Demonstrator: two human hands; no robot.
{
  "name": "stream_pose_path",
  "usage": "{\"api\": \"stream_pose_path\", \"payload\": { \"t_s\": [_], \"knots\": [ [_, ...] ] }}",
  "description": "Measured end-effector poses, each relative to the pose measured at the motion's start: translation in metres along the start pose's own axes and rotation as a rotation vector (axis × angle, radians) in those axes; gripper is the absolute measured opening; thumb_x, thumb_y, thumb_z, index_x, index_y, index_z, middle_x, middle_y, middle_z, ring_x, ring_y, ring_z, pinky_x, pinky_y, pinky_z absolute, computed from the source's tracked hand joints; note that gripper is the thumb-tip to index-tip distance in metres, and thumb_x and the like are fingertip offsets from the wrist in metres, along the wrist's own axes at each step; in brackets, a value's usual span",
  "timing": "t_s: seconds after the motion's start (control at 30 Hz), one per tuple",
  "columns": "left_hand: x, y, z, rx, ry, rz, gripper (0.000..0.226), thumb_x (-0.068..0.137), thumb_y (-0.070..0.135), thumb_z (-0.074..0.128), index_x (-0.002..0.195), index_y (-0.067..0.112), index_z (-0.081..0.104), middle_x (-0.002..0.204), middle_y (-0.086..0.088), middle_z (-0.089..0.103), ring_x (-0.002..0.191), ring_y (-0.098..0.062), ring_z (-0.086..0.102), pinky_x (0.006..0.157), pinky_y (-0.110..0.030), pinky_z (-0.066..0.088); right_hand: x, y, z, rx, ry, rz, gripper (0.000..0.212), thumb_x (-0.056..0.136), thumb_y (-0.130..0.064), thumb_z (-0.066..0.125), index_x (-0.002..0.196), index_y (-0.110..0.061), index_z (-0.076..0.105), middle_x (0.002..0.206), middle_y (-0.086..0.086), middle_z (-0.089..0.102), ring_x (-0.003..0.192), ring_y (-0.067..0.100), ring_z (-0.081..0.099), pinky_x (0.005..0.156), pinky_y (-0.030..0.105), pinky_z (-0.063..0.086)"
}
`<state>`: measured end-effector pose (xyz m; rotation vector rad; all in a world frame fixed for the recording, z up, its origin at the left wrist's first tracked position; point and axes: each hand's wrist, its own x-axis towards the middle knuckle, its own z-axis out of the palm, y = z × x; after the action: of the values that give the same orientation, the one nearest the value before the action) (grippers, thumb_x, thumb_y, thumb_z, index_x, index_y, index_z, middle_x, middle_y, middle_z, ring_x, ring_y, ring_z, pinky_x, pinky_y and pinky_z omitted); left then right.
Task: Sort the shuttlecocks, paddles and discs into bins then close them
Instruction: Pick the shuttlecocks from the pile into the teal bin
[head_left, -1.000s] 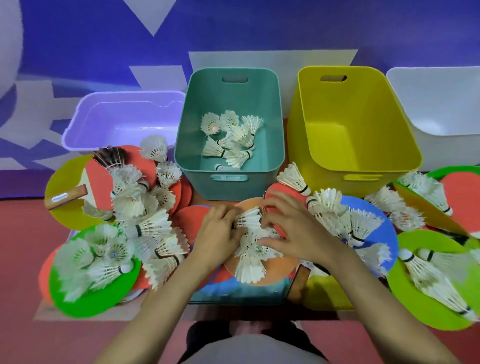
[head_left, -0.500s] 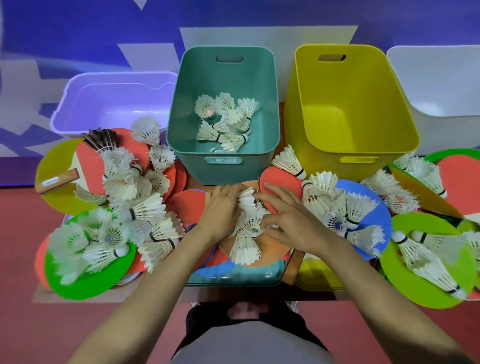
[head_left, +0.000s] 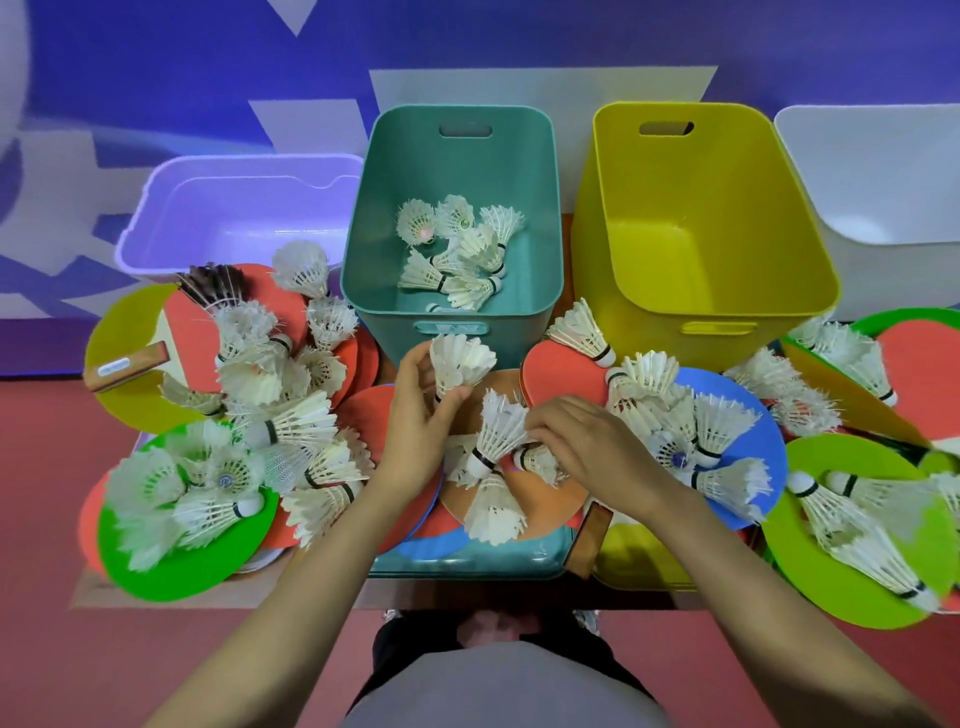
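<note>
Your left hand (head_left: 415, 415) has lifted, closed around white feathered shuttlecocks (head_left: 460, 361) just before the teal plastic bin (head_left: 452, 171); your right hand (head_left: 576, 441) still pinches others on the orange disc (head_left: 561, 499). Drop comes next.

Your head cam: bright, even light, shadows soft. Wide-angle bends the edges; yellow bin (head_left: 701, 218) bows outward. Shuttlecocks on the green disc (head_left: 171, 566) smear with blur. Centre stays sharp, no harsh glare.
</note>
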<state>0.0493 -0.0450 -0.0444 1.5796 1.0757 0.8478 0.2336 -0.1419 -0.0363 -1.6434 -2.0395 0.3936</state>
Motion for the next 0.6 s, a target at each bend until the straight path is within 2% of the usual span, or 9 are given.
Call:
{"api": "stream_pose_path", "payload": {
  "t_s": [0.07, 0.13, 0.2, 0.27, 0.33, 0.43, 0.53, 0.6],
  "knots": [
    [-0.003, 0.004, 0.001, -0.084, 0.028, -0.033, 0.044, 0.09, 0.003, 0.058, 0.128, 0.015, 0.038, 0.12, 0.009, 0.054, 0.107, 0.001, 0.055, 0.092, -0.02, 0.044, 0.0, -0.006, -0.004, 0.165, 0.017, 0.12, 0.015, 0.098, -0.021, 0.046, 0.1, -0.012, 0.058, 0.086, -0.008, 0.058, 0.077, 0.001, 0.051, 0.069, 0.016, 0.039],
    [-0.004, 0.004, 0.001, -0.143, 0.048, -0.041, 0.045, 0.091, 0.004, 0.057, 0.129, 0.015, 0.037, 0.123, 0.006, 0.055, 0.111, -0.005, 0.056, 0.094, -0.026, 0.046, 0.004, -0.01, -0.007, 0.34, 0.051, 0.236, 0.01, 0.098, -0.017, 0.048, 0.1, -0.013, 0.057, 0.08, -0.009, 0.056, 0.07, 0.002, 0.051, 0.062, 0.016, 0.038],
    [-0.004, 0.006, 0.001, -0.167, 0.064, -0.037, 0.045, 0.091, 0.006, 0.057, 0.129, 0.016, 0.036, 0.123, 0.005, 0.055, 0.111, -0.006, 0.056, 0.093, -0.024, 0.045, 0.009, -0.013, -0.01, 0.477, 0.121, 0.319, 0.007, 0.097, -0.015, 0.05, 0.097, -0.014, 0.056, 0.083, -0.005, 0.061, 0.074, 0.006, 0.056, 0.065, 0.018, 0.042],
    [-0.005, 0.011, 0.0, -0.179, 0.095, -0.029, 0.049, 0.09, 0.005, 0.058, 0.131, 0.014, 0.034, 0.12, 0.008, 0.054, 0.106, 0.002, 0.056, 0.088, -0.017, 0.044, 0.015, -0.016, -0.011, 0.541, 0.199, 0.361, 0.006, 0.096, -0.013, 0.051, 0.096, -0.016, 0.056, 0.09, -0.009, 0.063, 0.085, 0.0, 0.06, 0.074, 0.011, 0.044],
    [-0.006, 0.019, -0.002, -0.185, 0.142, -0.009, 0.059, 0.089, 0.0, 0.059, 0.137, 0.013, 0.028, 0.115, 0.01, 0.049, 0.097, 0.009, 0.055, 0.082, -0.011, 0.043, 0.02, -0.019, -0.015, 0.592, 0.25, 0.385, 0.009, 0.095, -0.012, 0.052, 0.096, -0.02, 0.057, 0.093, -0.013, 0.063, 0.09, -0.005, 0.059, 0.078, 0.008, 0.043],
    [-0.004, 0.029, -0.008, -0.173, 0.172, 0.052, 0.069, 0.088, 0.003, 0.061, 0.142, 0.026, 0.024, 0.109, -0.002, 0.043, 0.087, 0.003, 0.051, 0.075, -0.01, 0.044, 0.03, -0.023, -0.023, 0.654, 0.3, 0.383, 0.013, 0.095, -0.012, 0.053, 0.094, -0.024, 0.057, 0.094, -0.012, 0.063, 0.09, -0.004, 0.06, 0.08, 0.01, 0.045],
    [-0.001, 0.041, -0.013, -0.184, 0.167, 0.143, 0.057, 0.088, 0.0, 0.06, 0.136, 0.015, 0.034, 0.105, -0.007, 0.048, 0.083, 0.004, 0.052, 0.073, -0.009, 0.043, 0.041, -0.027, -0.034, 0.694, 0.34, 0.324, 0.016, 0.095, -0.01, 0.053, 0.095, -0.025, 0.057, 0.092, -0.011, 0.062, 0.089, 0.002, 0.06, 0.08, 0.016, 0.047],
    [0.004, 0.05, -0.015, -0.228, 0.172, 0.152, 0.048, 0.087, -0.002, 0.06, 0.129, 0.01, 0.038, 0.1, 0.008, 0.056, 0.08, 0.001, 0.056, 0.072, -0.012, 0.046, 0.05, -0.028, -0.043, 0.713, 0.369, 0.295, 0.016, 0.094, -0.008, 0.053, 0.095, -0.024, 0.057, 0.091, -0.008, 0.061, 0.088, 0.004, 0.059, 0.079, 0.018, 0.047]
  ]
}}
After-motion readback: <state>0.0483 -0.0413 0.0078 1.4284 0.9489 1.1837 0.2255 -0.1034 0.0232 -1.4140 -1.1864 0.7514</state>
